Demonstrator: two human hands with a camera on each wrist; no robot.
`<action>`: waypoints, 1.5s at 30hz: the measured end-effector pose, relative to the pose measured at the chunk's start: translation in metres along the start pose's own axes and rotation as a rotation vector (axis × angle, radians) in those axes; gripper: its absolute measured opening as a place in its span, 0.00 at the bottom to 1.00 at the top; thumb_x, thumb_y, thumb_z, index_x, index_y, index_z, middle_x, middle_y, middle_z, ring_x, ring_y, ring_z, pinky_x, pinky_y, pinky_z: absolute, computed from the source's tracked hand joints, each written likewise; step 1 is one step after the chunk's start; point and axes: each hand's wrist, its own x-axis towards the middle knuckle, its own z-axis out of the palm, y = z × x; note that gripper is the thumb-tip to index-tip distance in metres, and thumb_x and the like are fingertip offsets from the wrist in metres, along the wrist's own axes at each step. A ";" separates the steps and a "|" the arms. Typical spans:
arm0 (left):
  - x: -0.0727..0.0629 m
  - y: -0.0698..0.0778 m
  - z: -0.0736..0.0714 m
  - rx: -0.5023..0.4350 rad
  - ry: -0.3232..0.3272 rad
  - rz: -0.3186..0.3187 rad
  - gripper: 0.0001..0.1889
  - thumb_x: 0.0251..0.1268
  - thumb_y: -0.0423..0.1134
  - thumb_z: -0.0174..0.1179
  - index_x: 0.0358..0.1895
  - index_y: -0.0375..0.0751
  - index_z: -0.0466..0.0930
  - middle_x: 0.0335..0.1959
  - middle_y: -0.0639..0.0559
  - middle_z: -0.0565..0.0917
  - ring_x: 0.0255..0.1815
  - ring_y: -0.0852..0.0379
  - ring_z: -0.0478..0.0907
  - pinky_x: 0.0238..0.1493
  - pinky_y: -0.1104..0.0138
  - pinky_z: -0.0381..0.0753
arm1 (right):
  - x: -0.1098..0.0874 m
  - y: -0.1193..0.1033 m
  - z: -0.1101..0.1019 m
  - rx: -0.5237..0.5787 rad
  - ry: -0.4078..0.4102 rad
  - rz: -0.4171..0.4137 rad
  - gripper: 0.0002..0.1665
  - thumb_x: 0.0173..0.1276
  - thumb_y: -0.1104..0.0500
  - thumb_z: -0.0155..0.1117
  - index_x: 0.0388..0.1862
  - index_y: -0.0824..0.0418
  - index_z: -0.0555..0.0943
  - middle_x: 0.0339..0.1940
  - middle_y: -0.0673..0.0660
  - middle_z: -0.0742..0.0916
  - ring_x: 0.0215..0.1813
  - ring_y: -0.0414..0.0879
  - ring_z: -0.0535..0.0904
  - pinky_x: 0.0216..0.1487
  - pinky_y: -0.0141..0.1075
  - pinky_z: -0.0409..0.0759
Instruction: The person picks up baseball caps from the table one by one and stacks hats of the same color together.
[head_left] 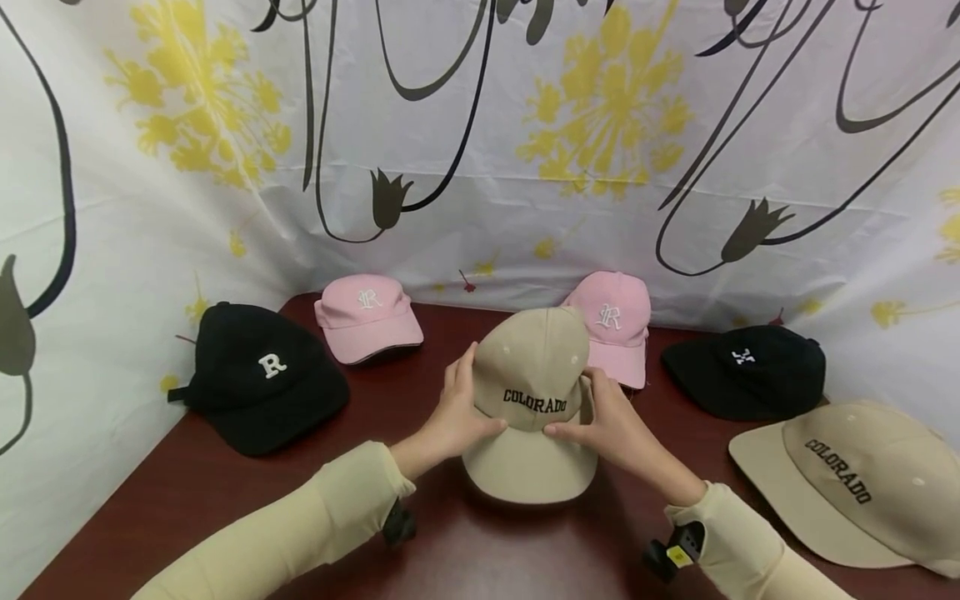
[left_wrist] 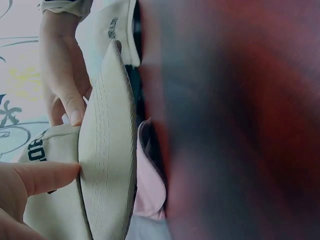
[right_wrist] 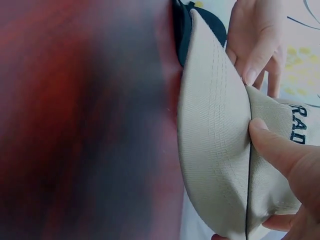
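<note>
In the middle of the head view, a beige baseball cap (head_left: 528, 367) with black "COLORADO" lettering is held between two hands, its brim toward the person. My left hand (head_left: 459, 414) grips one side of the crown, thumb on the front just above the brim seam. On the other side my right hand (head_left: 613, 423) grips it the same way, fingers behind the crown. Both thumbs press close to the seam; in the left wrist view the brim (left_wrist: 107, 150) stands edge-on above the table, and the right wrist view shows its stitched rows.
On the dark red table (head_left: 390, 517) stand a black "R" cap (head_left: 262, 375) at left, two pink caps (head_left: 367, 317) at the back, a black cap (head_left: 750, 371) and another beige "COLORADO" cap (head_left: 870, 483) at right. A patterned white curtain (head_left: 465, 142) hangs behind.
</note>
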 end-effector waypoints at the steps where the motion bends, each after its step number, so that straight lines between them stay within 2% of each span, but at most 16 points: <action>1: -0.002 -0.002 0.002 -0.008 -0.005 -0.005 0.55 0.42 0.28 0.70 0.72 0.40 0.39 0.66 0.34 0.49 0.63 0.34 0.54 0.58 0.48 0.61 | -0.003 0.000 0.002 0.001 -0.001 0.004 0.50 0.45 0.48 0.77 0.59 0.71 0.62 0.57 0.70 0.72 0.58 0.63 0.65 0.54 0.56 0.64; 10: -0.017 -0.020 0.014 -0.025 -0.061 -0.045 0.55 0.42 0.27 0.70 0.71 0.36 0.39 0.66 0.31 0.48 0.62 0.30 0.53 0.55 0.45 0.63 | -0.024 0.006 0.019 0.003 -0.057 0.105 0.52 0.45 0.45 0.75 0.60 0.70 0.61 0.56 0.71 0.72 0.57 0.63 0.66 0.52 0.55 0.67; 17: -0.023 -0.031 0.021 -0.037 -0.085 -0.102 0.55 0.43 0.26 0.69 0.71 0.37 0.38 0.67 0.32 0.46 0.61 0.28 0.52 0.53 0.43 0.63 | -0.031 0.013 0.034 0.010 -0.066 0.113 0.52 0.44 0.46 0.76 0.60 0.71 0.62 0.53 0.72 0.74 0.54 0.63 0.67 0.52 0.54 0.67; 22: -0.024 -0.036 0.020 -0.035 -0.106 -0.102 0.55 0.44 0.27 0.68 0.71 0.36 0.36 0.66 0.31 0.46 0.61 0.27 0.51 0.54 0.43 0.62 | -0.031 0.016 0.039 -0.027 -0.068 0.132 0.51 0.44 0.46 0.76 0.59 0.72 0.63 0.49 0.71 0.75 0.52 0.61 0.69 0.49 0.52 0.69; 30: -0.023 -0.047 0.018 0.040 -0.139 -0.076 0.55 0.46 0.33 0.69 0.70 0.31 0.35 0.65 0.28 0.48 0.63 0.29 0.50 0.55 0.44 0.61 | -0.029 0.017 0.040 -0.055 -0.112 0.159 0.55 0.42 0.47 0.77 0.60 0.76 0.62 0.49 0.74 0.74 0.53 0.63 0.70 0.51 0.53 0.69; 36: -0.020 -0.049 0.014 0.112 -0.193 -0.072 0.55 0.45 0.37 0.70 0.69 0.27 0.37 0.62 0.26 0.52 0.63 0.30 0.51 0.57 0.45 0.59 | -0.031 0.018 0.038 -0.051 -0.150 0.181 0.57 0.41 0.48 0.79 0.61 0.77 0.61 0.48 0.73 0.74 0.52 0.62 0.71 0.51 0.51 0.69; 45: -0.017 -0.048 0.011 0.173 -0.222 -0.093 0.55 0.44 0.38 0.71 0.69 0.26 0.38 0.61 0.28 0.54 0.63 0.30 0.51 0.58 0.46 0.60 | -0.033 0.022 0.042 -0.068 -0.105 0.132 0.53 0.41 0.48 0.79 0.58 0.76 0.65 0.47 0.71 0.76 0.51 0.61 0.71 0.51 0.50 0.69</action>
